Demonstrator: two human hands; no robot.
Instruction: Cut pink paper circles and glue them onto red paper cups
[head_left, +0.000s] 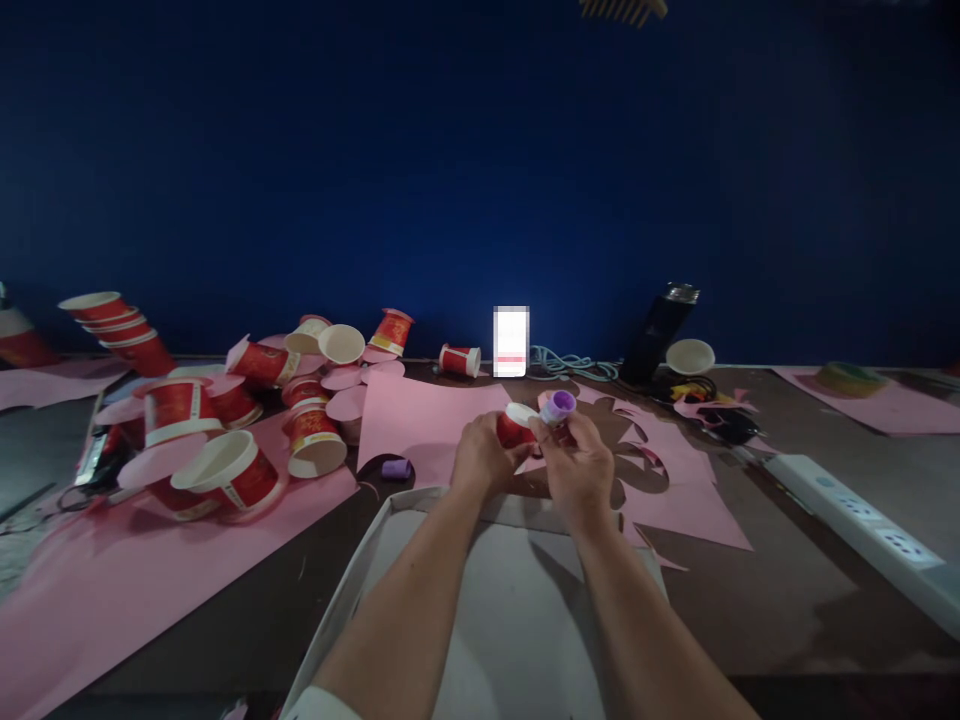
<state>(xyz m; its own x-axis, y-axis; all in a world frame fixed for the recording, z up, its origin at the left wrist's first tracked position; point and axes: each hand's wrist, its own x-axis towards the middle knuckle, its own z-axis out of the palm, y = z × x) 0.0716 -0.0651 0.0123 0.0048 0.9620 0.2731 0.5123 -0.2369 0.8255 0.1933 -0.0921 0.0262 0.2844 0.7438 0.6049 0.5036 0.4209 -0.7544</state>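
Observation:
My left hand [481,455] is closed round a red paper cup [514,428], whose pale round end faces up. In my right hand [581,465] is a purple glue stick [559,404], held against or very near the cup's rim; whether they touch I cannot make out. The fingers of both hands almost meet below the cup, above the far edge of a shallow white box lid [517,600]. A loose purple cap [396,469] lies on the table to the left, beside a pink paper sheet [427,410].
Several red cups [232,480] with pink paper discs crowd the left side, near a leaning stack of cups [124,330]. Pink paper with round cutouts [690,490] lies right. Farther right are a black flask [660,330] and a white power strip [862,520]. A lit phone [511,340] stands against the blue wall.

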